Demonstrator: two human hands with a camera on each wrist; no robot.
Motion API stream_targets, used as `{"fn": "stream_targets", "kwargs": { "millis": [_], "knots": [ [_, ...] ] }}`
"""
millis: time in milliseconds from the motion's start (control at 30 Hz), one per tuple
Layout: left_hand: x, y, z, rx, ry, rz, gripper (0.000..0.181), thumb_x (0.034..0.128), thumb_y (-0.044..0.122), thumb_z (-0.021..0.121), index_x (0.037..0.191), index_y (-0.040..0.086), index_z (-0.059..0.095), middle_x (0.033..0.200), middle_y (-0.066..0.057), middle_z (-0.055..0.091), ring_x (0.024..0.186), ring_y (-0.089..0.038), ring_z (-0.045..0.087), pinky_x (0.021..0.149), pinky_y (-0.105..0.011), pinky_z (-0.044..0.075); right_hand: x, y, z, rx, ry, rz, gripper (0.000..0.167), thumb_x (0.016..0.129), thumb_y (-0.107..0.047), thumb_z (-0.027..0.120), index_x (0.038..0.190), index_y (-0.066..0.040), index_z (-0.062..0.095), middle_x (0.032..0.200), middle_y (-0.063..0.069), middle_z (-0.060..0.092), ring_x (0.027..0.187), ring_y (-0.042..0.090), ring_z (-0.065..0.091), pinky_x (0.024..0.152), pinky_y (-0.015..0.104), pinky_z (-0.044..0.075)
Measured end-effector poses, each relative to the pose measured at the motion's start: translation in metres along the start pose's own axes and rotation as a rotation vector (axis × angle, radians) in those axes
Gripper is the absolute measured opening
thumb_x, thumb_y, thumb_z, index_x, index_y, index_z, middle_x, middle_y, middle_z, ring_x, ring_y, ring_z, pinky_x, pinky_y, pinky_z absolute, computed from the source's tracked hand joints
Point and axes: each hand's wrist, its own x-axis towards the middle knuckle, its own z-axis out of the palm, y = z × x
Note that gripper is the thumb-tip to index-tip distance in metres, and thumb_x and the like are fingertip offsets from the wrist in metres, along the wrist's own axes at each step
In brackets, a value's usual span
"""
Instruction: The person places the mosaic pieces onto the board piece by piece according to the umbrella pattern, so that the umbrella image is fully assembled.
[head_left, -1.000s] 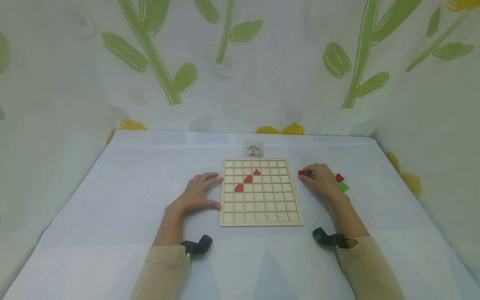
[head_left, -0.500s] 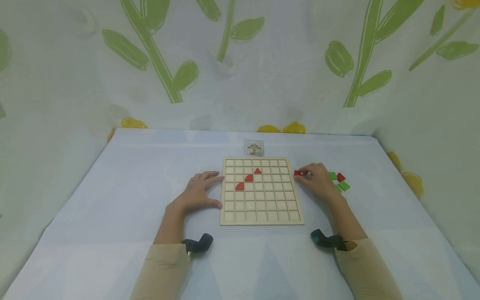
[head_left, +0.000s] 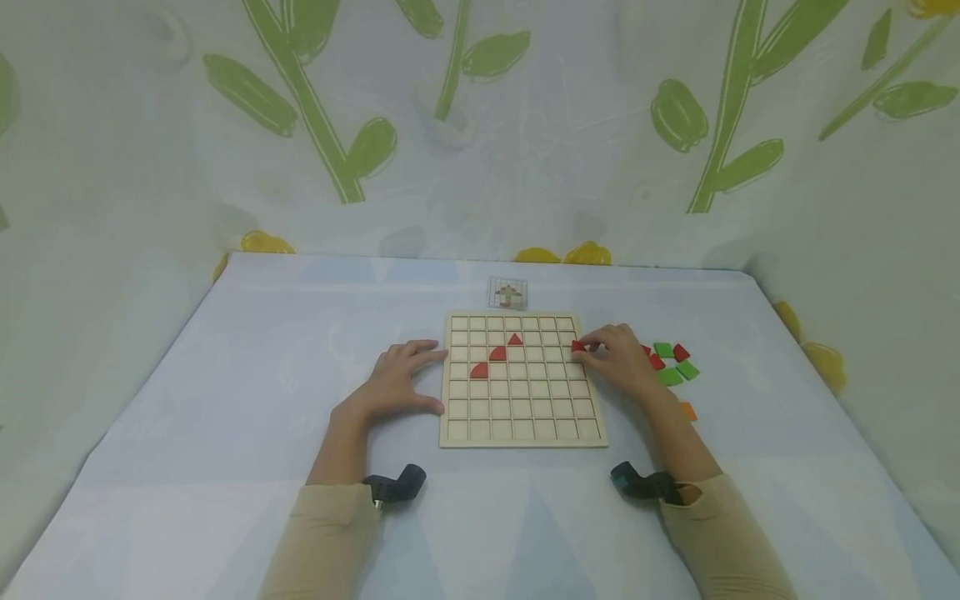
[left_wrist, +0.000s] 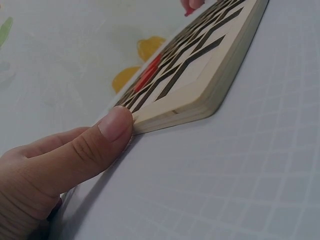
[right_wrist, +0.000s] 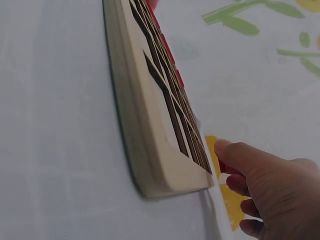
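A wooden grid board (head_left: 525, 442) lies flat on the table. Three red pieces sit diagonally in its cells: a triangle (head_left: 514, 339) and two quarter-round pieces, the nearer one (head_left: 479, 371) further left. My left hand (head_left: 393, 386) rests at the board's left side, thumb and fingers extended and spread, fingertips touching the edge; in the left wrist view the thumb (left_wrist: 115, 125) is against a corner. Between thumb and fingertips my right hand (head_left: 621, 360) pinches a small red piece (head_left: 577, 346) over the board's right edge. The fingers cover part of it, so its full shape is hidden.
Right of my right hand lie several loose pieces: green ones (head_left: 687, 369), red ones (head_left: 681, 353) and an orange one (head_left: 687, 411), partly hidden by the forearm. Behind the board is a small pattern card (head_left: 507, 292). A printed backdrop (head_left: 555, 167) rises behind the table.
My right hand has moved left with the red piece, from beside the board to over its right edge. More loose pieces have come into view behind it. My left hand stays put.
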Motion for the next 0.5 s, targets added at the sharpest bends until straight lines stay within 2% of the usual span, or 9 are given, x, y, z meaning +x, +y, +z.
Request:
{"fn": "stream_targets", "kwargs": {
  "millis": [367,500],
  "knots": [
    [0.002,0.0,0.0,0.0,0.0,0.003,0.09,0.0629,0.053,0.081,0.14,0.021,0.047,0.148,-0.006,0.036,0.134,-0.03,0.029,0.108,-0.052,0.023,0.005,-0.01,0.007,0.011,-0.042,0.019,0.03,0.083,-0.027,0.073,0.102,-0.004,0.071,0.092,0.009,0.063,0.093,0.024,0.046,0.077,0.037,0.041],
    [0.002,0.0,0.0,0.004,-0.01,-0.009,0.091,0.0624,0.054,0.08,0.141,0.022,0.047,0.149,-0.006,0.036,0.134,-0.03,0.029,0.107,-0.052,0.024,0.007,-0.014,0.011,0.021,-0.04,-0.015,0.03,0.082,-0.028,0.074,0.099,-0.004,0.072,0.087,0.006,0.063,0.089,0.023,0.046,0.075,0.036,0.041]
  ]
}}
